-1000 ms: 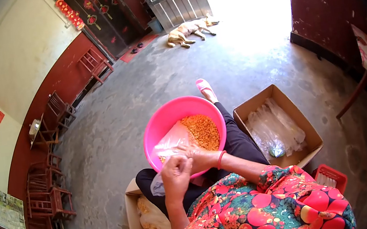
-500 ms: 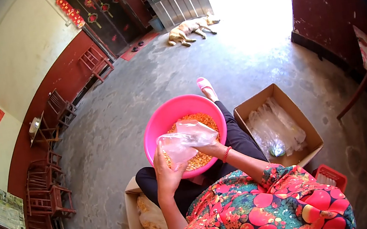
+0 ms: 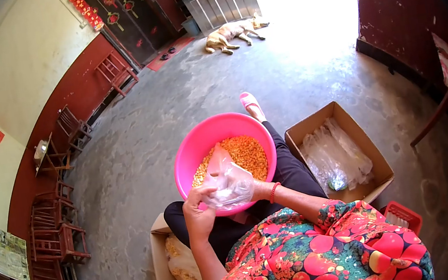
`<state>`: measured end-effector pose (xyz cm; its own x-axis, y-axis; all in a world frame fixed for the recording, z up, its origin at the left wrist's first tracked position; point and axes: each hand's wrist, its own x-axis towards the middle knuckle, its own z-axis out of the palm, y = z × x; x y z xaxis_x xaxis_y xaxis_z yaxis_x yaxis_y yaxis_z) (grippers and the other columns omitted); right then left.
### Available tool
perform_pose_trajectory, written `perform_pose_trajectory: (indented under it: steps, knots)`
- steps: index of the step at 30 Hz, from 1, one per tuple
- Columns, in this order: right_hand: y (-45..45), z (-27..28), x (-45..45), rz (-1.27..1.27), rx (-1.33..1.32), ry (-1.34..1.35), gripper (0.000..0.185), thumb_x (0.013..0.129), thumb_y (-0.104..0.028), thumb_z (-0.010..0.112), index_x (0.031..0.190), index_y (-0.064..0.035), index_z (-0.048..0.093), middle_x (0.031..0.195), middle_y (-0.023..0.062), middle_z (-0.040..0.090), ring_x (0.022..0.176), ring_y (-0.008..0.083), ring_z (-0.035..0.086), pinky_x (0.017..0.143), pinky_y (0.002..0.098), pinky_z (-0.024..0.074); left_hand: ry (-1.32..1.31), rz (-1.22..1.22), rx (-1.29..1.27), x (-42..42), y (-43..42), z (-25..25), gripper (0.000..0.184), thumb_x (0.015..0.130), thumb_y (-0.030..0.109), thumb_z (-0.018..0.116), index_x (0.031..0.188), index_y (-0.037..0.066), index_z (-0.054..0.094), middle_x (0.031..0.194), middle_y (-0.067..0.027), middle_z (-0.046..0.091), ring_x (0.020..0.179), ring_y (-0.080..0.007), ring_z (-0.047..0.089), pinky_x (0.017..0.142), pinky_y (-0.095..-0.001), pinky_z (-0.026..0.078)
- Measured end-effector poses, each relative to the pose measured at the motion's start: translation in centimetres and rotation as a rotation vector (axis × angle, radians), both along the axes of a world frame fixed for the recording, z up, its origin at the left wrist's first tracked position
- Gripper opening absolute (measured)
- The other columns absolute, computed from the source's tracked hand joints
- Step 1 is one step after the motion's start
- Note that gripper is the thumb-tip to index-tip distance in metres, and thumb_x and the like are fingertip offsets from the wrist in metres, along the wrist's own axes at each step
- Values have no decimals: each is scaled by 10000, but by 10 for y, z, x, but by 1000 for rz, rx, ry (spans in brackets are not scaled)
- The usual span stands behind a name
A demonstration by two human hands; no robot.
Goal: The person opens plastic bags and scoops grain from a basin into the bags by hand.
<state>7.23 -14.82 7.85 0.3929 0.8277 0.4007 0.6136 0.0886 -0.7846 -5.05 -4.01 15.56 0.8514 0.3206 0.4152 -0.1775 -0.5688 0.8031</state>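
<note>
A clear plastic bag (image 3: 230, 189) hangs crumpled over the near side of a pink basin (image 3: 184, 160). My left hand (image 3: 198, 205) pinches the bag's left edge between thumb and fingers. From the right, my right hand (image 3: 251, 189) holds the bag; plastic covers most of its fingers, and I cannot tell whether they are inside or behind it. Loose orange-yellow corn kernels (image 3: 246, 154) fill the basin's bottom below the bag. The basin rests between my legs.
To the right stands a cardboard box (image 3: 376, 184) with clear plastic bags (image 3: 332, 156). Another box (image 3: 163, 269) at lower left holds a bag of kernels (image 3: 184, 269). A red basket (image 3: 403, 215) is beside me. A dog (image 3: 229, 35) lies near the doorway; wooden chairs (image 3: 72, 244) line the left wall.
The bag has swung from stretched sideways over the basin to bunched lower, nearer me, with one corner pointing away. Both hands have moved slightly, still on the bag.
</note>
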Motion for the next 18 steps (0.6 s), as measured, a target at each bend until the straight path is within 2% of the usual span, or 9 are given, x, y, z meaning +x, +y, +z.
perform_pose_trajectory:
  steps: [5, 6, 7, 9, 10, 12, 15, 17, 18]
  knots:
    - [2, -21, -4, 138, 35, 26, 237, 684, -171, 605, 873, -43, 542, 845, 104, 545, 823, 217, 517, 718, 335, 409, -46, -340, 3, -1, -34, 19, 159, 649, -79, 575, 765, 28, 584, 736, -29, 549, 654, -101, 518, 604, -216, 407]
    - [-5, -2, -7, 157, -33, 38, 245, 690, -164, 596, 895, -41, 540, 868, 100, 546, 860, 222, 514, 743, 346, 406, 4, -390, 55, -2, -28, 14, 277, 658, -57, 586, 919, 30, 560, 808, -42, 555, 744, -107, 533, 651, -214, 405]
    - [-5, -1, -5, 157, -32, 38, 245, 690, -164, 596, 895, -41, 540, 868, 100, 546, 860, 222, 514, 743, 346, 406, 5, -389, 56, -2, -24, 9, 277, 658, -57, 586, 919, 30, 560, 808, -42, 555, 744, -107, 533, 651, -214, 405]
    - [-4, -4, -1, 47, 11, 102, 242, 740, -182, 527, 936, -41, 508, 896, 103, 533, 877, 225, 511, 778, 346, 402, -37, -346, -346, 1, -17, -2, 569, 622, -39, 621, 1143, 51, 411, 942, -93, 524, 876, -114, 505, 773, -242, 397]
    - [-4, -7, 1, -9, 33, 135, 243, 765, -191, 492, 956, -41, 492, 910, 105, 527, 886, 227, 509, 795, 346, 399, -26, -351, -269, 6, -6, -5, 744, 622, -1, 626, 1251, 33, 232, 1070, -134, 463, 983, -155, 460, 865, -290, 351]
    - [1, -17, 6, -116, 74, 200, 251, 815, -210, 422, 997, -41, 460, 938, 108, 514, 903, 230, 505, 829, 346, 395, 37, -201, -67, 7, 0, -7, 728, 628, 3, 617, 1247, 21, 235, 1097, -140, 451, 1004, -173, 447, 885, -299, 331]
    - [21, -52, 5, 81, 550, 482, 165, 824, -148, 425, 956, -65, 481, 888, 77, 509, 861, 185, 504, 797, 307, 409, 153, -21, 202, 18, 29, -59, 785, 595, 75, 677, 1242, -2, 240, 1200, -174, 372, 1131, -269, 356, 925, -322, 294]
    - [9, -17, -17, -150, 234, -10, 120, 809, -70, 431, 897, -86, 511, 829, 59, 503, 812, 164, 497, 770, 274, 407, 220, -40, 132, 26, 39, -96, 741, 613, 99, 661, 1227, 2, 258, 1182, -166, 383, 1114, -260, 366, 915, -321, 303]
    - [11, -18, -20, -153, 233, -9, 120, 809, -70, 431, 897, -86, 511, 829, 59, 503, 812, 164, 497, 770, 274, 407, 244, -43, 92, 28, 40, -110, 720, 621, 111, 653, 1220, 4, 266, 1174, -162, 388, 1105, -256, 371, 910, -321, 307]
